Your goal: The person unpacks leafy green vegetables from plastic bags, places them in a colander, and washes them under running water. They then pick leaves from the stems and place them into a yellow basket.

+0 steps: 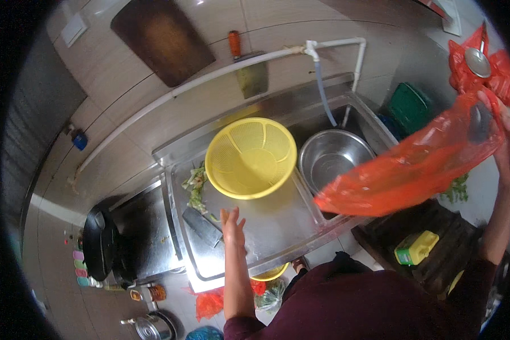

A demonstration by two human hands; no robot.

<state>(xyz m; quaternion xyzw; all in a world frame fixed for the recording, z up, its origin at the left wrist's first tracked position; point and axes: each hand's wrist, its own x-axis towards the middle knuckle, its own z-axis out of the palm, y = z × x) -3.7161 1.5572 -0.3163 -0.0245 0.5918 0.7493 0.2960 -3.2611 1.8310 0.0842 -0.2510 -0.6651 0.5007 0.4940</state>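
Observation:
My right hand (503, 127) holds up a red plastic bag (391, 178) by its upper end, at the right. The bag stretches down and leftwards over the edge of the sink. My left hand (233, 227) is raised over the steel drainboard (276, 225) with its fingers spread, holding nothing. Beside it on the drainboard lies a cleaver (202, 225), its handle hidden. A yellow plastic colander (253, 159) stands behind my left hand, and vegetable trimmings (195, 187) lie left of the colander. A stainless steel basin (329, 155) sits in the sink, partly behind the bag.
A black wok (97, 244) stands at the left. A hose (324, 93) hangs from the white pipe (238, 66) into the sink. Another cleaver (253, 76) and a cutting board (161, 38) are on the wall. A yellow jug (416, 248) stands on dark wood at the lower right.

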